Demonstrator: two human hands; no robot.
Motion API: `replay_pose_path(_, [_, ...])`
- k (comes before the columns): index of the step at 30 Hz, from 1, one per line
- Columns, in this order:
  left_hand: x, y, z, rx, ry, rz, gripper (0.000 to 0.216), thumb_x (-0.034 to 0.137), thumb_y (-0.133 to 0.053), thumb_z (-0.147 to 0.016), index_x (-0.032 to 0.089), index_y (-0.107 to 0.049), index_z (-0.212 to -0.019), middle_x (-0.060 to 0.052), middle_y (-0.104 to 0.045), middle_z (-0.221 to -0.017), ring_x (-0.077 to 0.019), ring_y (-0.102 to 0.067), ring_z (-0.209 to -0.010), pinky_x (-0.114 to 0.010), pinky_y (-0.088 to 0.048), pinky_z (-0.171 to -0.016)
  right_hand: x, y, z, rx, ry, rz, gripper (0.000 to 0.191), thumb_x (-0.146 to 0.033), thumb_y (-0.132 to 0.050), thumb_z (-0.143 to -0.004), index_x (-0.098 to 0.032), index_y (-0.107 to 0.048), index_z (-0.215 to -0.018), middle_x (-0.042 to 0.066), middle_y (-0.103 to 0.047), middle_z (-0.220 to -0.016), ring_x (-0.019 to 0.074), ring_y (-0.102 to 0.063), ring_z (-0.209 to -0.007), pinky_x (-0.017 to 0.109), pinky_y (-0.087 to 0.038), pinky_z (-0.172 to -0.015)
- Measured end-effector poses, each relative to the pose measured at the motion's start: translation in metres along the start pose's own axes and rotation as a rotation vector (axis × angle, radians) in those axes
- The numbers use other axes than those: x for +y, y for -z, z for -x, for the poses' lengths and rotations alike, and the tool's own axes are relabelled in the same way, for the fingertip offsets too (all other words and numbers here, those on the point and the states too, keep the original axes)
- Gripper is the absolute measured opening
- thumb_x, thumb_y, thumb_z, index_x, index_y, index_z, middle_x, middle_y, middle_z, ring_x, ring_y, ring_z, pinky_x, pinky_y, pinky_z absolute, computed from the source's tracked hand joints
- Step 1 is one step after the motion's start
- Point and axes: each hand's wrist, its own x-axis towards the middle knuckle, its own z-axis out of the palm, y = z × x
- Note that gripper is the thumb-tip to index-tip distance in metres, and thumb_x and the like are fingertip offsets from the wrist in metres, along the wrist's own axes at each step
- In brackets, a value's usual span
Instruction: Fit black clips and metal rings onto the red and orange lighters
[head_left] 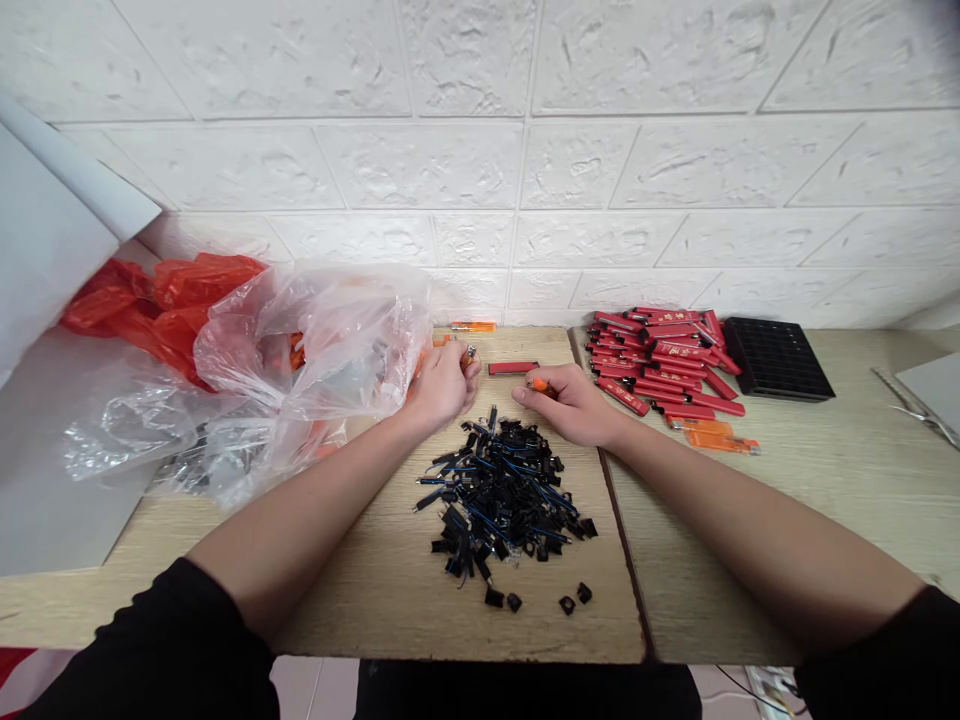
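My left hand (442,385) is closed around a small orange lighter whose metal top (469,352) sticks out past the fingers. My right hand (574,403) pinches another small orange piece (540,384) between thumb and fingers. Both hands rest on the wooden board (375,560) just beyond a heap of small black plastic parts (502,495). A single red lighter (513,368) lies flat between the hands, a little farther back.
A pile of red lighters (664,360) lies at the right, with a black grid tray (776,358) beyond it and orange lighters (712,437) in front. Clear plastic bags (322,350) and red bags (165,300) crowd the left. Scissors (919,412) lie far right.
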Motion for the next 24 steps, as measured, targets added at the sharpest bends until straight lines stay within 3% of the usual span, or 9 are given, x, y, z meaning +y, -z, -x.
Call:
replay_pose_path(13, [0.0030,-0.0018,0.0018,0.008,0.030,-0.004,0.049,0.046,-0.037,-0.106,0.024,-0.036,-0.063,0.007,-0.025,-0.048,-0.0080,-0.019,-0.036,-0.021,-0.015,-0.036,-0.0012,0.0007,-0.0008,-0.018,0.003,-0.025,0.056,-0.050,-0.059,-0.106,-0.022,-0.037,-0.064,-0.006,-0.027,-0.064,0.0101,-0.025,-0.060,0.028,-0.024,-0.056])
replay_pose_path(24, [0.0034,0.0008,0.0034,-0.082,0.031,-0.009,0.053,0.054,-0.039,-0.108,0.022,-0.042,-0.065,0.008,-0.022,-0.054,-0.0076,-0.017,-0.041,-0.019,-0.016,-0.040,0.0001,0.0012,-0.0006,-0.003,-0.002,0.014,0.053,-0.047,-0.060,-0.105,-0.021,-0.037,-0.064,-0.005,-0.031,-0.065,0.0101,-0.029,-0.060,0.028,-0.026,-0.058])
